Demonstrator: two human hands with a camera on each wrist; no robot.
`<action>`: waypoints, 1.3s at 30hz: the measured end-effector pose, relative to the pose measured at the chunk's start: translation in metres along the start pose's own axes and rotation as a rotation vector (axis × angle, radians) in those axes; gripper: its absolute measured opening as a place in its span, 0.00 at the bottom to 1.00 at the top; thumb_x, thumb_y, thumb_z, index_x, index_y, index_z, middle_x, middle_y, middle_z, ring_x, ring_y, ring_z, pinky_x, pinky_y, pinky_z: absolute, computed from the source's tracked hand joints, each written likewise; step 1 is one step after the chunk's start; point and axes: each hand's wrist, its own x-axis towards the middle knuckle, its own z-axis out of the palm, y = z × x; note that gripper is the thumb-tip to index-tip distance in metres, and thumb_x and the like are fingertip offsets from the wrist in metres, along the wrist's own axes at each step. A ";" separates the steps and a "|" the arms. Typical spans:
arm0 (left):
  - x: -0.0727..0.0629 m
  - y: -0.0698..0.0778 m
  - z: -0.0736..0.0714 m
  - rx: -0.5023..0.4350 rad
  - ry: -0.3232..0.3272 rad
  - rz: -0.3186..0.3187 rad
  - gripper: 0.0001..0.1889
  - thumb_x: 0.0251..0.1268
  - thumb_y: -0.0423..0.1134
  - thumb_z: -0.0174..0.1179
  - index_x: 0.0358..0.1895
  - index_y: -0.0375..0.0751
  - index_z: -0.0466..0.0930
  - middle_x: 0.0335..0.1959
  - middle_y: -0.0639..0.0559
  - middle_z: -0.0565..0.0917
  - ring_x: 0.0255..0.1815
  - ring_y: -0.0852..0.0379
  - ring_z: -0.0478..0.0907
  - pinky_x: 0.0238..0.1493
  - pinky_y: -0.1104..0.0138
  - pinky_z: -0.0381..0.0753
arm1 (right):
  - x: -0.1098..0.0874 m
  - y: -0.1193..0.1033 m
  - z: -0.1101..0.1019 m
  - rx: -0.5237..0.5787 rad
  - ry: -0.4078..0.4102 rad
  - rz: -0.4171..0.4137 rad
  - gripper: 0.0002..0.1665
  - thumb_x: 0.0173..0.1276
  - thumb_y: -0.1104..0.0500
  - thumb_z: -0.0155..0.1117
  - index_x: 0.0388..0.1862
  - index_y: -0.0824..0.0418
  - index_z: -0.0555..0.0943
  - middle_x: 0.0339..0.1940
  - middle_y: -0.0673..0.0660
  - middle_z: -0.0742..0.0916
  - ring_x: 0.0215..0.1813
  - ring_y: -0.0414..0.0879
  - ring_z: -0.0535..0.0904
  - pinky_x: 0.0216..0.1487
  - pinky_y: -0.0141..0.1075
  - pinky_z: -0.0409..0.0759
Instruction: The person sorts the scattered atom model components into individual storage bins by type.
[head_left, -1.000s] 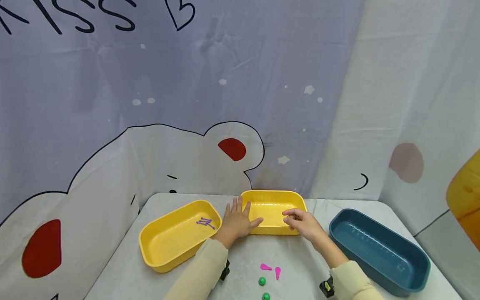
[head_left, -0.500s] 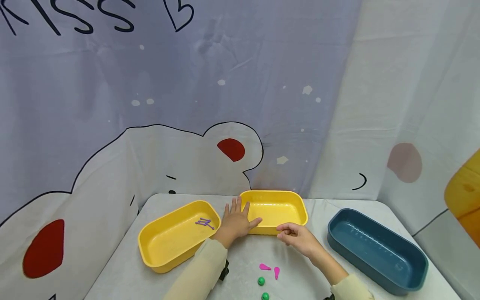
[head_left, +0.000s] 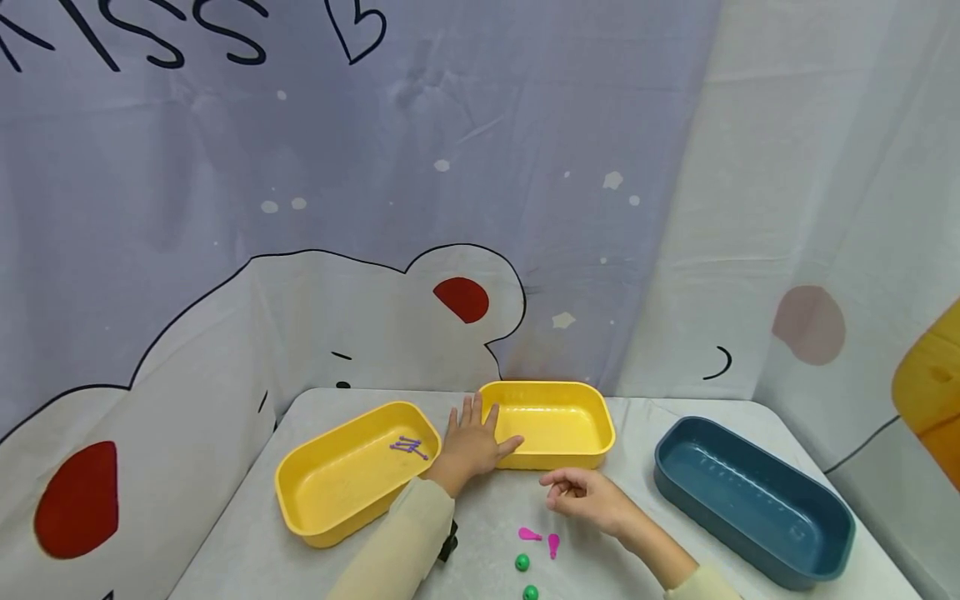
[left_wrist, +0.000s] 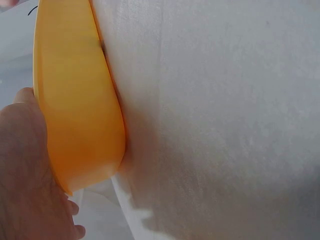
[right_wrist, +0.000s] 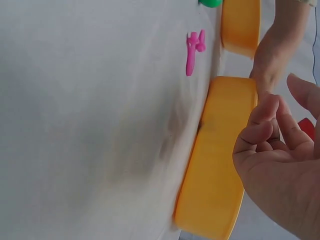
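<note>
My left hand (head_left: 471, 447) lies with spread fingers over the left rim of the far yellow tray (head_left: 566, 460). In the left wrist view the same hand (left_wrist: 22, 165) rests along the tray's edge. My right hand (head_left: 588, 500) hovers in front of that tray, fingers loosely bent and nothing visible in them. Below it on the table are two small pink pieces, one (head_left: 529, 534) lying sideways and one (head_left: 553, 545) pointing toward me. Two green beads (head_left: 522, 562) lie nearer to me. In the right wrist view the thumb stands apart from the bent fingers (right_wrist: 257, 132).
At left a second yellow tray (head_left: 330, 529) holds several thin purple pieces (head_left: 408, 446). A dark blue tray (head_left: 750, 500) stands angled at right. The white-covered table (head_left: 630, 575) backs onto a printed curtain (head_left: 360, 167).
My right hand has drawn back from over the far yellow tray, toward me and slightly left, to above the pink pieces. My left hand stays where it was on the rim.
</note>
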 end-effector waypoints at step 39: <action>0.002 -0.003 0.001 -0.028 -0.001 0.021 0.47 0.70 0.75 0.39 0.82 0.46 0.51 0.84 0.39 0.40 0.84 0.41 0.36 0.81 0.44 0.36 | -0.013 0.009 0.041 -0.127 -0.225 -0.003 0.14 0.64 0.65 0.72 0.49 0.58 0.86 0.35 0.48 0.85 0.32 0.40 0.75 0.33 0.28 0.73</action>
